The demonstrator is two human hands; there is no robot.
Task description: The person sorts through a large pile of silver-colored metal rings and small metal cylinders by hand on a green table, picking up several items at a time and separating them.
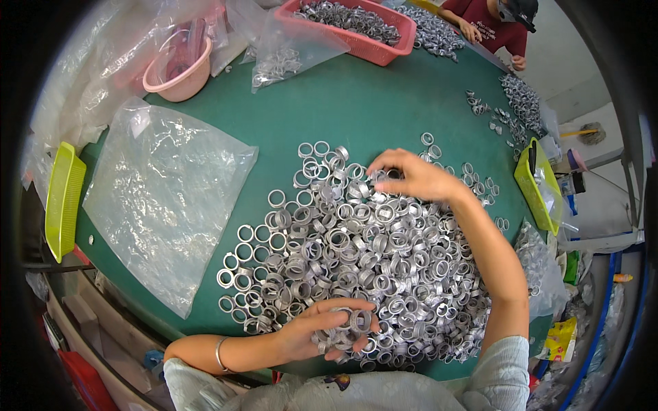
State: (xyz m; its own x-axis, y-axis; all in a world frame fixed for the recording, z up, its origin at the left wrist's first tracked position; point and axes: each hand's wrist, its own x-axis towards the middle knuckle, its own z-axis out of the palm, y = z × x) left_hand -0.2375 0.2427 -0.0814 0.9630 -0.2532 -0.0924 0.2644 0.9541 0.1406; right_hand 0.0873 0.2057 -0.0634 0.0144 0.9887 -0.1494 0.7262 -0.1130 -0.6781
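Note:
A big heap of silver metal rings (363,253) covers the middle of the green table (356,103). My left hand (329,330) lies palm up at the heap's near edge, cupping several rings (349,323). My right hand (411,177) reaches across to the heap's far side, with its fingertips pinched on a ring there. A bracelet circles my left wrist.
A flat clear plastic bag (161,198) lies left of the heap. A pink bowl (179,65), a bag of rings (277,65) and a pink tray of rings (360,27) stand at the back. Green trays sit at the left (63,198) and right (538,188) edges. Another person (490,20) works across the table.

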